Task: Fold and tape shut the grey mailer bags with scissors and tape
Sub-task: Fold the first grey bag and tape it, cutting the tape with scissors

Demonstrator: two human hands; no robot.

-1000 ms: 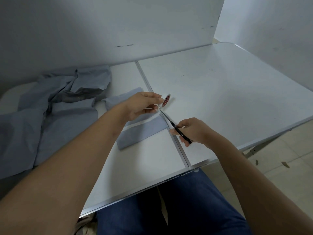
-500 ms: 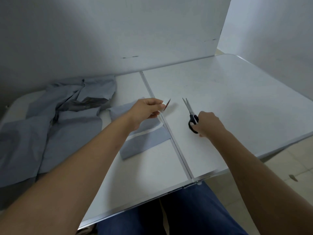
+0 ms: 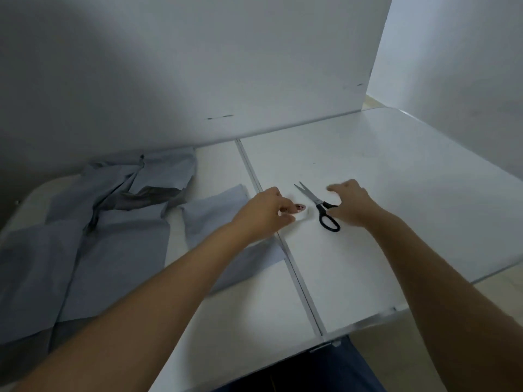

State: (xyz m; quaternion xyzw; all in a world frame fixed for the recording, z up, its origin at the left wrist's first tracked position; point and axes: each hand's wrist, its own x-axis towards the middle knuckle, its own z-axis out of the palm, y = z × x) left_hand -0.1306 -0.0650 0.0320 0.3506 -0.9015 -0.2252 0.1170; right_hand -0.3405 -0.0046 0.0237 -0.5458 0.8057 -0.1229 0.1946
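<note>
change: the scissors (image 3: 317,205) now lie flat on the worktop (image 3: 396,199), no longer gripped by the right hand (image 3: 349,203), which has lifted off them; the left hand (image 3: 264,212) has turned the tape roll (image 3: 297,208) lower toward the surface.
folded mailer bag (image 3: 215,219): grey, flat on the worktop left of the centre seam (image 3: 297,274), its near-right part under the left wrist and forearm.
tape roll: small, reddish face showing, pinched at the left fingertips, just right of the seam and just left of the scissors.
left hand: fingers curled round the tape roll, above the bag's right edge.
scissors: black handles toward the person, blades slightly parted, pointing away and left.
right hand: fingers loose and spread, holding nothing, over the scissor handles; whether it touches them cannot be told.
loose mailer bags (image 3: 93,222): a crumpled grey heap at far left, well apart from both hands.
backdrop: white board (image 3: 226,66) upright behind the worktop.
</note>
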